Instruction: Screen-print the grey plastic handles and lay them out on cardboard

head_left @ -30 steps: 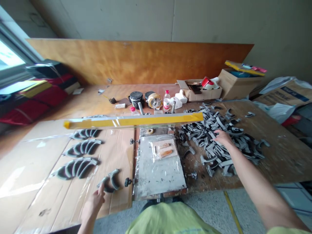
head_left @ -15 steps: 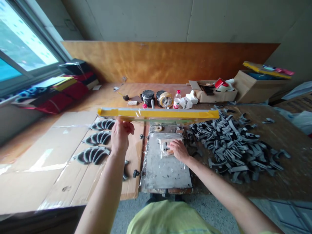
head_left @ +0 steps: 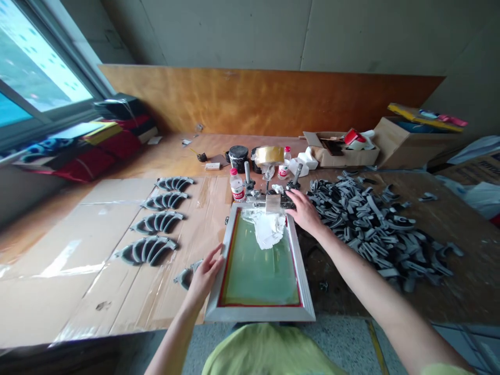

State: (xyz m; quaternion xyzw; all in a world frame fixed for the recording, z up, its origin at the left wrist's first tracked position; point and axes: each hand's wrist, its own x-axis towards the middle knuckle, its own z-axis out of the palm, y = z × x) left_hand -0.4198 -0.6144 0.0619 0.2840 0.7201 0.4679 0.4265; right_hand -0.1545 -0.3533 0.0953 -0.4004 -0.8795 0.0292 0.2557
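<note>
A silk-screen frame (head_left: 307, 298) with an aluminium border and green mesh lies flat in front of me. My left hand (head_left: 210, 268) rests at its left edge, fingers stretched out and gripping nothing. White ink (head_left: 269, 229) is smeared over the upper mesh. At the frame's far end stands a squeegee (head_left: 273, 203) with a pale block-like body. Just right of it is my right hand (head_left: 304, 209), fingers apart near the frame's top right corner; whether they touch the squeegee I cannot tell. The plate seen earlier is hidden under the frame.
Rows of curved grey parts (head_left: 150, 250) lie on cardboard (head_left: 70, 281) at left. A large heap of similar parts (head_left: 363, 224) is at right. Behind the frame are clamp posts (head_left: 297, 174), a bottle (head_left: 236, 185), a black tub (head_left: 238, 158) and an open carton (head_left: 347, 155).
The screen frame has come down from raised and edge-on to flat. My left hand moved down with its side; my right hand left the small part on the plate and moved to the far end.
</note>
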